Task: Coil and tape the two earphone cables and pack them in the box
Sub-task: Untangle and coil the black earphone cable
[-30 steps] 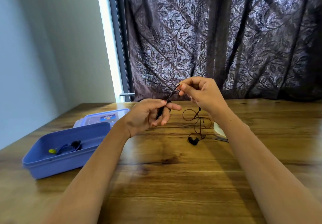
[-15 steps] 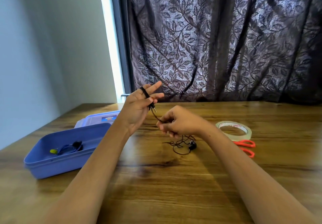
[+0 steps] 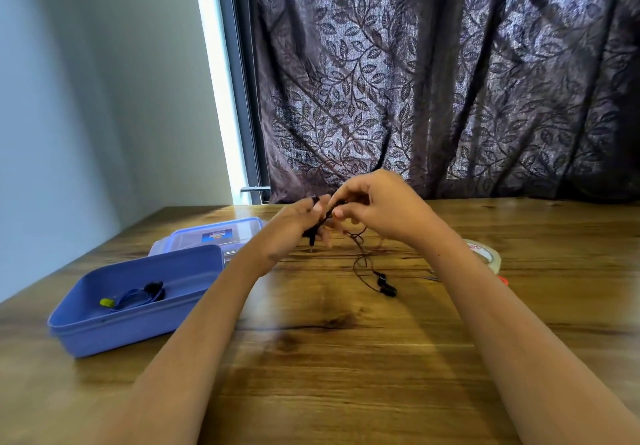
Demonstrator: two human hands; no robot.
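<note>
Wooden worktop [image 3: 346,375] below: the black earphone cable [image 3: 361,252] seems wound round the left hand [image 3: 294,226], which grips it. The right hand [image 3: 379,209] pinches its strand; the slack hangs beneath. Left of both, the blue box [image 3: 138,327] holds a blue earphone coil [image 3: 138,296].

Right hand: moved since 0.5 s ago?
Yes. The right hand rose: from over the table, below its far edge, to overlap the curtain, pinching the black earphone cable by the left hand.
</note>
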